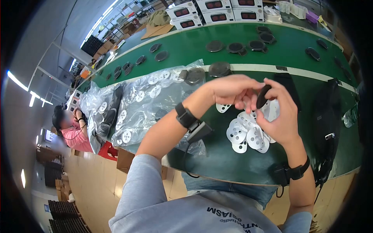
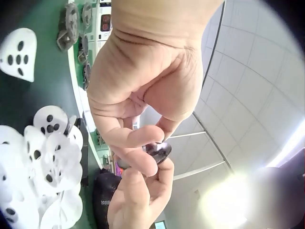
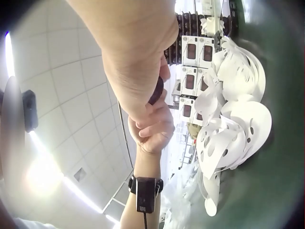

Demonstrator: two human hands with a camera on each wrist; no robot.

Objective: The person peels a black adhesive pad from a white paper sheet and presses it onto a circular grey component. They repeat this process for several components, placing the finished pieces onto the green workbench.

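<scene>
Raised above the green table, a black round disc [image 1: 263, 97] is pinched between both hands. My right hand [image 1: 280, 116] has its thumb and fingers on the disc's near side. From the left, my left hand [image 1: 236, 93] holds its edge with bent fingers. In the left wrist view the disc [image 2: 162, 151] looks dark and shiny, fingertips right at its rim. Most of it is hidden by the right hand in the right wrist view. Below the hands lies a loose pile of white rounded sheets with punched holes [image 1: 243, 134]; one more such sheet [image 1: 222, 108] lies apart.
Left of the pile, a clear plastic bag [image 1: 149, 101] holds more white sheets. Black round parts [image 1: 219, 69] stand along the pale divider and beyond. A black bag [image 1: 326, 124] and a bottle [image 1: 351, 115] lie right. Boxes [image 1: 217, 13] are stacked behind; a person [image 1: 77, 132] sits left.
</scene>
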